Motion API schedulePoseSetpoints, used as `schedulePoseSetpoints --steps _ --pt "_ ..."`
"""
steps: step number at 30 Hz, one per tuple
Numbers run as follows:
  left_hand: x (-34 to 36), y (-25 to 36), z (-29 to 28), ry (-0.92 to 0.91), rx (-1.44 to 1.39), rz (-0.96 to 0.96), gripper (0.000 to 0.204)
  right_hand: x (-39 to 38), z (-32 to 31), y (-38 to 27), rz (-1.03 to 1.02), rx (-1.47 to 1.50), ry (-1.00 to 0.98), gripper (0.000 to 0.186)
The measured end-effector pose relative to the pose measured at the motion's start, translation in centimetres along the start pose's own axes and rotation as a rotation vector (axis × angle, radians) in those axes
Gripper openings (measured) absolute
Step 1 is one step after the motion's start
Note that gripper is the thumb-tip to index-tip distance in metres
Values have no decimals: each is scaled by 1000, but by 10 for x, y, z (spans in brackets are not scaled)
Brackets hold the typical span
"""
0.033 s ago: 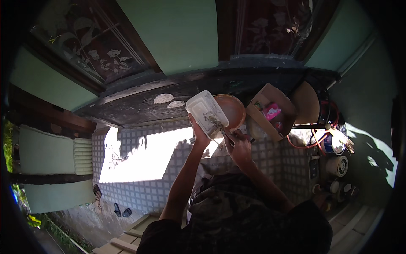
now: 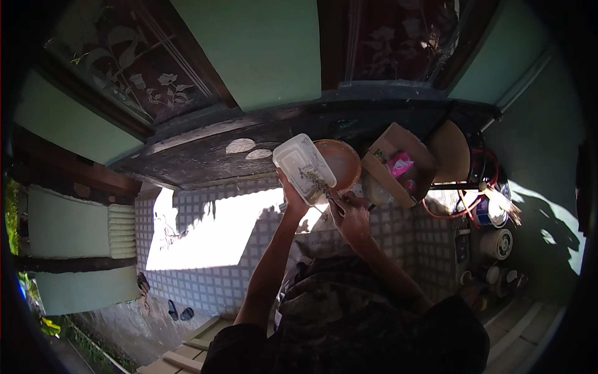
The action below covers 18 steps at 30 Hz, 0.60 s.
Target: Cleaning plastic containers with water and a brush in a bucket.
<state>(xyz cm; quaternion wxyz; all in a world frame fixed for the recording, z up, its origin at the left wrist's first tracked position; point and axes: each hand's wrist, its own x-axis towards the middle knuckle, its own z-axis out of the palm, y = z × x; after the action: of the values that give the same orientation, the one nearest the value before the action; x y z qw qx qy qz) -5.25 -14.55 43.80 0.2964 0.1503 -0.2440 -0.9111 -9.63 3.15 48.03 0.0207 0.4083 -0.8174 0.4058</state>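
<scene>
A white plastic container (image 2: 296,159) is held tilted in my left hand (image 2: 291,193), with grey, crumbly material toward its lower right end. My right hand (image 2: 352,215) is closed on a tool with a dark handle, whose working end is at the container's lower right corner; its shape is too small to make out. Just behind the container lies a round terracotta-coloured dish (image 2: 342,162), partly hidden by it. Beside the dish, to the right, stands an open cardboard box (image 2: 423,171) with a pink package (image 2: 398,163) inside.
A dark ledge (image 2: 205,156) runs along the green wall below two windows. At right are a cardboard piece (image 2: 450,149), orange hoses (image 2: 436,212) and pots (image 2: 497,243). Black sandals (image 2: 185,313) lie on the floor at lower left, near a wooden slatted edge (image 2: 180,358).
</scene>
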Motion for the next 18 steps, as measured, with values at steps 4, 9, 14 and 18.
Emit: schedulePoseSetpoints --steps 4,9,14,18 --pt "4 12 -3 7 -16 -121 78 -13 -1 -8 -65 -80 -7 33" --pt "-15 -17 2 76 26 -231 78 -1 -2 -13 25 -80 34 35" --pt "-30 -35 1 35 -2 -241 76 12 -13 -14 99 -175 -94 35" --pt "-24 -18 -11 -198 -207 -280 71 -1 -28 -25 2 -199 -164 35"
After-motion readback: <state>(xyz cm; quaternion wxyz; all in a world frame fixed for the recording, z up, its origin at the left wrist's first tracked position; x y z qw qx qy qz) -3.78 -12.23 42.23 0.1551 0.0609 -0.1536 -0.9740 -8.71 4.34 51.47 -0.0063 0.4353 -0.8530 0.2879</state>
